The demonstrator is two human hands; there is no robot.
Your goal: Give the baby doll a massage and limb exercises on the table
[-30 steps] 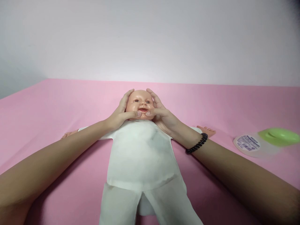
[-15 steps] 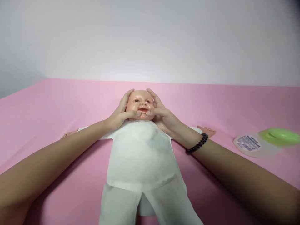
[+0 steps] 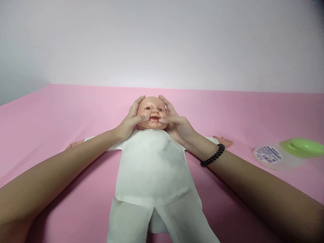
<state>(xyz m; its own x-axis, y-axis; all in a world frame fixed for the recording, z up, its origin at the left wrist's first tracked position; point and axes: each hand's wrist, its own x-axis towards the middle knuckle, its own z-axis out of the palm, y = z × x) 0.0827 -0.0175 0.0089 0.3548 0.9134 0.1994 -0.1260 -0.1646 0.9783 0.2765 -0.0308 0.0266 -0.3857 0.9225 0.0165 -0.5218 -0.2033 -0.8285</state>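
A baby doll [image 3: 153,165] with a hard plastic head and a white cloth body lies on its back, arms stretched out to both sides. My left hand [image 3: 130,119] cups one side of its head, with the thumb resting on the cheek beside the mouth. On the other side, my right hand [image 3: 177,122] cups the head in the same way, its thumb touching the cheek near the mouth corner. The fingers of both hands curve round behind the head, so they are partly hidden. The doll's lower legs are cut off by the bottom of the view.
A clear bottle with a green cap [image 3: 291,152] and a printed label lies on its side at the right. Pink sheeting [image 3: 83,111] covers the surface beneath everything. A pale wall [image 3: 162,44] rises behind it. A black coiled band [image 3: 212,156] circles my right wrist.
Both thumbs have slid outward and slightly up, from just below the doll's lips to its cheeks beside the mouth. The doll and bottle stay in place.
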